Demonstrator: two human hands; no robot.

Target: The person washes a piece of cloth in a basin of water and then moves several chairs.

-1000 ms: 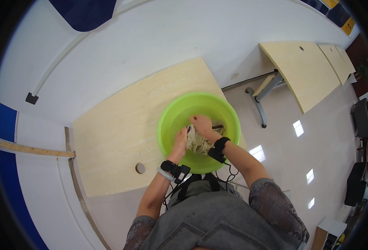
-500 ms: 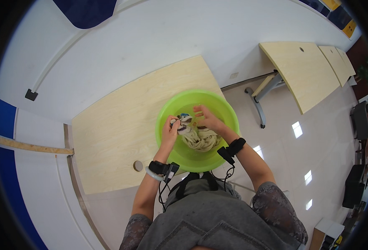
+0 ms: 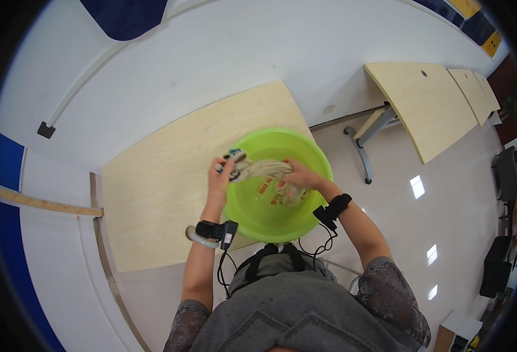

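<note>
A light green basin (image 3: 258,220) stands on the pale wood counter (image 3: 159,182), near its right end, with red markings (image 3: 265,185) on the basin's floor. A beige cloth (image 3: 268,168) is stretched between the two hands across the upper part of the basin, its span gathered into a thick, rope-like length. The left hand (image 3: 219,171) is at the basin's left rim, fingers closed around one end of the cloth, where dark and blue patches show. The right hand (image 3: 300,175), over the basin's right half, grasps the cloth further along; below it the remainder hangs in a loose bunch, and whether that touches the bottom cannot be told. Each wrist wears a black strap with a small device and a cable, and a pale bracelet (image 3: 204,239) circles the left one. A round fitting (image 3: 189,233) in the counter is partly hidden behind the left wrist. Beyond the counter's right end, another desk (image 3: 422,108) stands on a grey wheeled leg (image 3: 360,154) against the white wall (image 3: 241,53).
</note>
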